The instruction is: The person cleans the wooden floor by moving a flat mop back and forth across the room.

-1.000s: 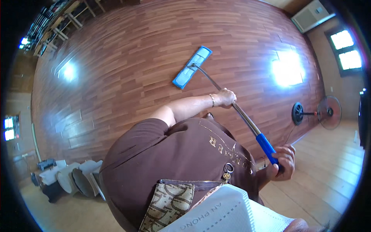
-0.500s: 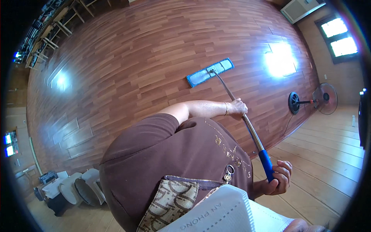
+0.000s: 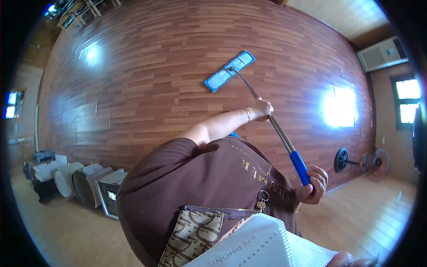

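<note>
A flat floor mop with a blue-edged rectangular head (image 3: pixel 218 80) lies on the reddish-brown wood-look floor ahead of me. Its metal pole (image 3: pixel 282 134) slants back toward my right side. Partway along the pole, my left hand (image 3: pixel 262 109) is closed around it, with a bracelet on the wrist. My right hand (image 3: pixel 316 184) wraps the top end of the blue handle grip (image 3: pixel 300 167), beside my body. The brown shirt I wear hides part of the floor below.
A standing fan (image 3: pixel 341 160) lies or leans at the right, near the wall. Several pale bins (image 3: pixel 66 180) line the left side. A white boxy unit (image 3: pixel 383 53) and a bright window (image 3: pixel 407 104) are at the right. Furniture legs (image 3: pixel 94 8) show at the far left.
My view has turned, so the fan, window and bins sit at different places. The mop head and both hands now appear farther left and higher. Both hands keep their hold on the mop.
</note>
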{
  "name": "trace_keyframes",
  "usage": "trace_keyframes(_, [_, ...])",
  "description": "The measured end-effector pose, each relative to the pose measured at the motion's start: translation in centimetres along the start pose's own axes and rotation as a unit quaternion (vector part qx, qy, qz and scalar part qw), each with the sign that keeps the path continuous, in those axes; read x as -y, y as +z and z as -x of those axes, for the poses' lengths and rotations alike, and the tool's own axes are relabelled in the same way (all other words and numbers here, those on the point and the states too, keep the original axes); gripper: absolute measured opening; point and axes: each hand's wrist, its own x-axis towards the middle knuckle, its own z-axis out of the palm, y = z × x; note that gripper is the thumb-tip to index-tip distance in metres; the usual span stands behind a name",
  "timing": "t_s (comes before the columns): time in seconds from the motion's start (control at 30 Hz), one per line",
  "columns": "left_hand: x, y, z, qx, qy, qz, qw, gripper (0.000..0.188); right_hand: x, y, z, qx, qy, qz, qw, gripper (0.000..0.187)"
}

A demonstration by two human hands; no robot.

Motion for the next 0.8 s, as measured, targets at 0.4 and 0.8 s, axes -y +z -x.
trace_keyframes(0.4, [15.8, -7.0, 9.0, -0.116, -0.24, -0.029, 0.963, 0.018, -5.2, 13.1, -7.6, 0.212, 0.011, -0.264, 0.941, 0.015])
trace_keyframes(0.8, [11.6, -12.0, 23.1, -0.322, -0.411, -0.061, 0.851, 0.027, -2.5, 20.1, -8.3, 0.229, -0.071, -0.468, 0.85, 0.032])
